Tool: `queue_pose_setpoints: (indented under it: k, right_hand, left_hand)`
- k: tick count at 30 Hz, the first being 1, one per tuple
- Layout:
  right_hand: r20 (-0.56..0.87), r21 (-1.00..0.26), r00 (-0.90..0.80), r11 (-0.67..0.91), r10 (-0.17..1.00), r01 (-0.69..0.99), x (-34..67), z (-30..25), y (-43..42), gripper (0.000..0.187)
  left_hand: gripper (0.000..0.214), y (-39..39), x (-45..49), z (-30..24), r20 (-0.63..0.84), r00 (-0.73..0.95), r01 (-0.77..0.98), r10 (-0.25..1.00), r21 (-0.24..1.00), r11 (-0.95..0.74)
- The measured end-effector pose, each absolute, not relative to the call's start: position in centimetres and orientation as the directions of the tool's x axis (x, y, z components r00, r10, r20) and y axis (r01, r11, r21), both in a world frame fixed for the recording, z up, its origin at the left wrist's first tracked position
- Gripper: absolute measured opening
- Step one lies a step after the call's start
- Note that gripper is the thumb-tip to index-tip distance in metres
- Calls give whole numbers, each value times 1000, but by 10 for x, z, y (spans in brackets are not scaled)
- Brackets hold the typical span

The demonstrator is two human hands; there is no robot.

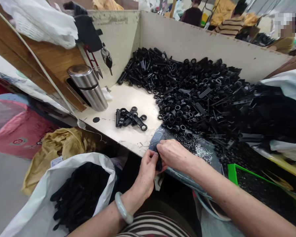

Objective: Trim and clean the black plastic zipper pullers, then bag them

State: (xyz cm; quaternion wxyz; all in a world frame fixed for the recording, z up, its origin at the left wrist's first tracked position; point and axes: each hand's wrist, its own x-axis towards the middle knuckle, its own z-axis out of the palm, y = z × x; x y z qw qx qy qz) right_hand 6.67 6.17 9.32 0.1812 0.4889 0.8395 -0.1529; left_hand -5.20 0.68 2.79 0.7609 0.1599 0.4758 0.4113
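Note:
Close to the table's front edge, my left hand (149,164) is closed around a small black plastic part (159,162). My right hand (171,153) pinches at the upper end of the same part, its fingertips partly hidden. Under and beside the hands lies a blue denim cloth (160,134). Small silver pins (204,153) are heaped on it, with tiny black pieces (185,140) next to them. To the left, several black ring-ended plastic pieces (132,117) lie in a loose group on the white tabletop (128,95).
A large heap of black plastic parts (187,85) fills the back and right. A steel flask (91,89) stands at left, below hanging red-handled thread snips (92,62). A white sack (98,161) holding black pieces is at lower left; a green bin (233,174) sits at right.

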Motion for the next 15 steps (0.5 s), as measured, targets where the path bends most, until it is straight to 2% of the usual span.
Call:
queue_pose_setpoints:
  k: [9, 15]
  right_hand:
    - [-404, -68, -554, 580, 728, 812, 69, 92, 48, 5]
    - [-408, -84, -526, 543, 746, 835, 74, 88, 57, 1]
  left_hand:
    - [48, 6, -54, 26, -574, 221, -502, 789, 627, 596]
    - [47, 5, -54, 25, -576, 222, -487, 787, 633, 601]
